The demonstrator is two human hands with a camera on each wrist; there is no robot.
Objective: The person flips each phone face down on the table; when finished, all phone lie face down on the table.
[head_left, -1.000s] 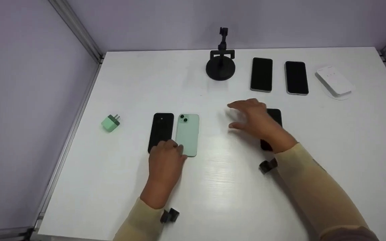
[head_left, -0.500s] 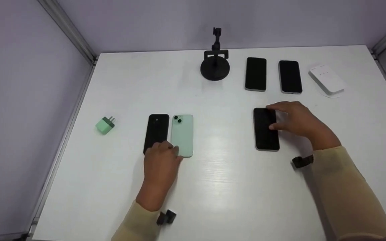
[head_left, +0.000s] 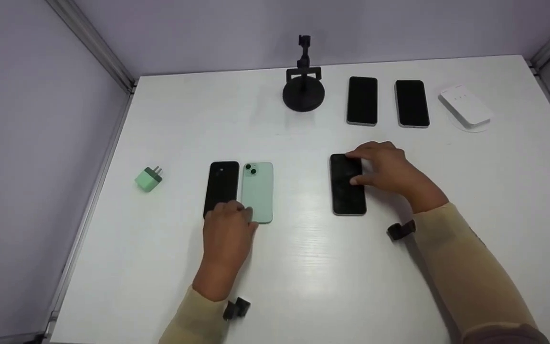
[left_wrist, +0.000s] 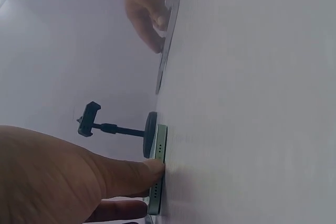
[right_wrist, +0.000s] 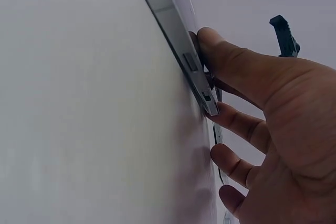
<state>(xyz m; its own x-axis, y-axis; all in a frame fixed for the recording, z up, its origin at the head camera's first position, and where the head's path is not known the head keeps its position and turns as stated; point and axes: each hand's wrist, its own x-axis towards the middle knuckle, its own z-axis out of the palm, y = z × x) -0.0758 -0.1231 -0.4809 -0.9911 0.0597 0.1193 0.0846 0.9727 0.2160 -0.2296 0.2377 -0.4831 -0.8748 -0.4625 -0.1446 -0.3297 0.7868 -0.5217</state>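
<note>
Right of the pale-green twin-lens phone (head_left: 259, 191), one black-screened phone (head_left: 344, 193) is touched by the spread right hand (head_left: 387, 168); the former and one black phone (head_left: 223, 184), by the bent-fingered left hand (head_left: 227, 232). On the lilac-walled white tabletop (head_left: 313, 291) beyond the green phone, two dark-screened phones (head_left: 362, 101) and one illegibly marked white box (head_left: 466, 106) are placed.

Person wears tan L slv (head_left: 196, 317) & R slv (head_left: 466, 267), sm. blk wrist gadgets (head_left: 401, 231), dk brownish fabric (head_left: 504, 334) atop R slv.
</note>
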